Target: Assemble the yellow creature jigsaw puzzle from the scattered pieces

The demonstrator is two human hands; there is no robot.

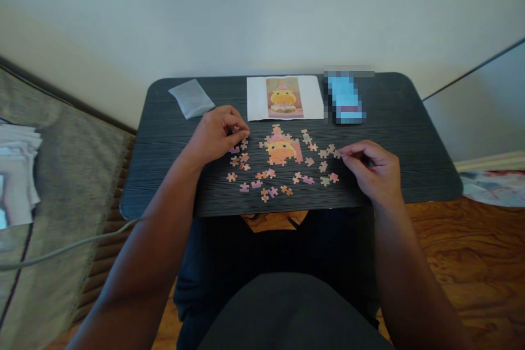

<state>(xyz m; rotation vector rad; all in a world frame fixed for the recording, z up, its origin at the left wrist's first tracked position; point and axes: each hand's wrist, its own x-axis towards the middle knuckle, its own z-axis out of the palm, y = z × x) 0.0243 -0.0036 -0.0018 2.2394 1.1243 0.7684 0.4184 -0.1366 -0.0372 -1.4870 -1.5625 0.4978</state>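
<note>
A partly joined jigsaw puzzle (280, 149) with a yellow figure in a pink hat lies mid-table. My left hand (223, 130) is closed to its left, thumb and fingers pinched over loose pieces; what they grip, if anything, is hidden. Just below those fingertips lies a loose puzzle piece (244, 144). On the right, my right hand (371, 167) pinches the edge of a small puzzle piece (337, 153) between thumb and forefinger, close to the tabletop. Other loose pieces, such as a purple one (308, 180), are scattered in front of and beside the joined part.
Behind the puzzle lies a white sheet (256, 99) printed with the same figure. A clear plastic bag (192, 97) is at the table's back left, and a blurred-out blue object (346, 98) at the back right. The dark table (414, 147) stands against a pale wall.
</note>
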